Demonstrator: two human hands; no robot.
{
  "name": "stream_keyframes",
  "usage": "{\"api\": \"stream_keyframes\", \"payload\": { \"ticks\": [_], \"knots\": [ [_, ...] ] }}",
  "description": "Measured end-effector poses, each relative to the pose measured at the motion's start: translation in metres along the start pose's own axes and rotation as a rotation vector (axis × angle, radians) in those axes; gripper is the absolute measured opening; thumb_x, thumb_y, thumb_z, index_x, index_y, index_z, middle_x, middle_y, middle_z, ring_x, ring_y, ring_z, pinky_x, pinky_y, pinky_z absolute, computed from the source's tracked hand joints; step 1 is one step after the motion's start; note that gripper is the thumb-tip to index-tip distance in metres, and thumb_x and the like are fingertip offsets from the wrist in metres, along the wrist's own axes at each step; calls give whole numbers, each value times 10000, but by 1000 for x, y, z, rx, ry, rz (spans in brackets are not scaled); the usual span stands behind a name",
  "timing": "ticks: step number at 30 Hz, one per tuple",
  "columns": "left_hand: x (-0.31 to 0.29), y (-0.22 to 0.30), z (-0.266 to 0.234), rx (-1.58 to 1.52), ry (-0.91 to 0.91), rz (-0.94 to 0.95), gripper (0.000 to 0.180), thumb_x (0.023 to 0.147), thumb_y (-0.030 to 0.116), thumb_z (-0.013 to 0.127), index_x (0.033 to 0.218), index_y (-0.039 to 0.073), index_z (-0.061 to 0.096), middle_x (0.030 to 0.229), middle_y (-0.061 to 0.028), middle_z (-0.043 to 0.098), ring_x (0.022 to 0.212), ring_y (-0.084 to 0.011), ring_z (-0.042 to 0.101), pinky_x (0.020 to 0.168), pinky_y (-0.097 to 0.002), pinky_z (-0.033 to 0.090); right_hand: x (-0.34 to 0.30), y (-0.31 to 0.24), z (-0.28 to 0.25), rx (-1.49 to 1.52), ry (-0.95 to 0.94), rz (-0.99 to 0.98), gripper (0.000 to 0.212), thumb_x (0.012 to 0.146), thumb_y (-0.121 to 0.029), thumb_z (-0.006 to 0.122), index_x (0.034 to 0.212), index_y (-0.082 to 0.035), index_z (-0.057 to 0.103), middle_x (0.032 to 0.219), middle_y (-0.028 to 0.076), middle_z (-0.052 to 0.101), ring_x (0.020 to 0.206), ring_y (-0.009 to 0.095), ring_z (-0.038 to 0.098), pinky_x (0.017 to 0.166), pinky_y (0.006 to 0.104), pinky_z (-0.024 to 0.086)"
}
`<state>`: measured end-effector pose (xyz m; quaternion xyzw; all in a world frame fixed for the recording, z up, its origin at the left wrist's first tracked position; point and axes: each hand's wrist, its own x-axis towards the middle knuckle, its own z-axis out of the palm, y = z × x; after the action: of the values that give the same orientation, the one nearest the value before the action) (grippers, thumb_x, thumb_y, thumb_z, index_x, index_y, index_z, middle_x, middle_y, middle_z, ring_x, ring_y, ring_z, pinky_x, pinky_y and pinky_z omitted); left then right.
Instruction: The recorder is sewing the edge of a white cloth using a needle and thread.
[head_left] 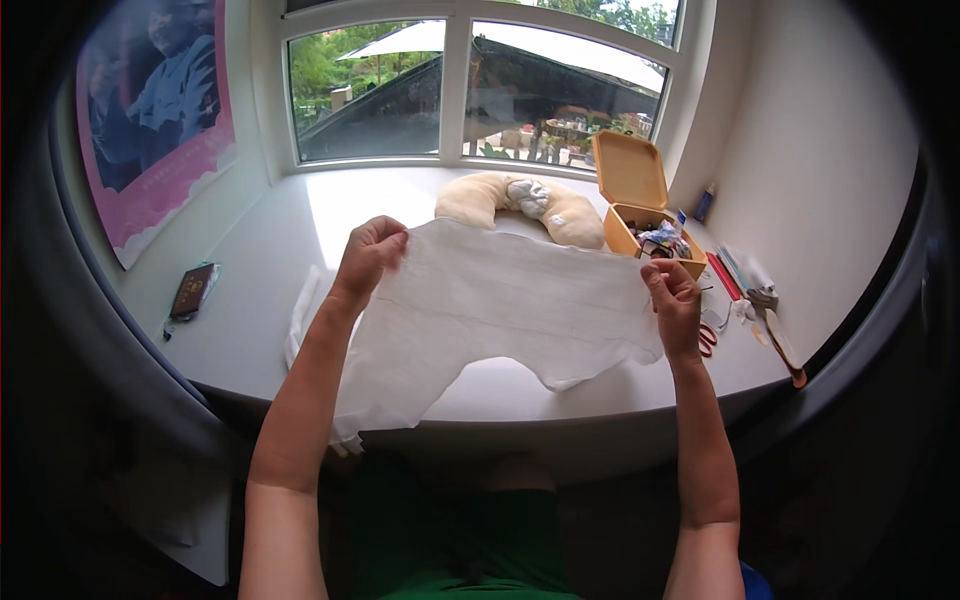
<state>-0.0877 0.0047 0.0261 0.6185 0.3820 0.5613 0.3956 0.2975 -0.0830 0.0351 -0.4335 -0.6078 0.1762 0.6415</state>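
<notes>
Head view shows hands well apart, pinching white cloth between them.

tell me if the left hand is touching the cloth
Touching: the head view shows the left hand pinching the cloth near its upper left corner, thumb and fingers closed on the edge.

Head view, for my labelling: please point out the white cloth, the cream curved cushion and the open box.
White cloth (510, 295): head view, middle of the spread fabric.
Cream curved cushion (470, 197): head view, its left lobe.
Open box (630, 172): head view, raised lid.
</notes>
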Motion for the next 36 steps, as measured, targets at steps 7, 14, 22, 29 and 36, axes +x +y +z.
{"api": "stream_keyframes", "payload": {
  "ticks": [7, 14, 22, 29, 36],
  "knots": [
    [15, 5, -26, 136, 203, 83, 82, 840, 69, 538, 808, 25, 599, 670, -13, 558, 589, -74, 478, 553, -214, 397, 7, 21, 39, 4, -36, 35, 131, 871, -189, 637, 877, -58, 631, 569, -80, 484, 484, -4, 364, 440, 175, 276],
    [29, -29, -57, 333, 354, 134, 92, 812, 59, 558, 810, -14, 614, 713, -51, 619, 672, -113, 574, 630, -252, 467, 23, 45, 82, 21, -76, 38, 153, 869, -200, 638, 870, -47, 637, 561, -75, 468, 484, -1, 371, 440, 178, 281],
    [37, -101, -96, 572, 365, -123, 130, 742, 102, 608, 828, 9, 634, 730, -82, 648, 688, -162, 605, 664, -285, 487, 58, 81, 124, -37, -229, 87, 171, 856, -211, 652, 849, -40, 648, 565, -79, 460, 493, 8, 366, 447, 186, 297],
    [43, -55, -38, 741, 355, -8, 246, 820, 77, 575, 1050, -10, 578, 1024, -133, 613, 950, -216, 581, 866, -313, 452, 63, 120, 127, -132, -190, 52, 135, 849, -167, 651, 844, -32, 650, 567, -73, 433, 519, 22, 343, 461, 200, 295],
    [29, 25, 66, 465, 34, 184, 196, 894, 86, 526, 1050, -10, 596, 1001, -120, 627, 947, -179, 578, 851, -278, 451, 52, 120, 123, -230, -252, -17, 110, 840, -147, 654, 851, -38, 653, 539, -37, 437, 511, 35, 361, 465, 210, 319]
  ]
}}
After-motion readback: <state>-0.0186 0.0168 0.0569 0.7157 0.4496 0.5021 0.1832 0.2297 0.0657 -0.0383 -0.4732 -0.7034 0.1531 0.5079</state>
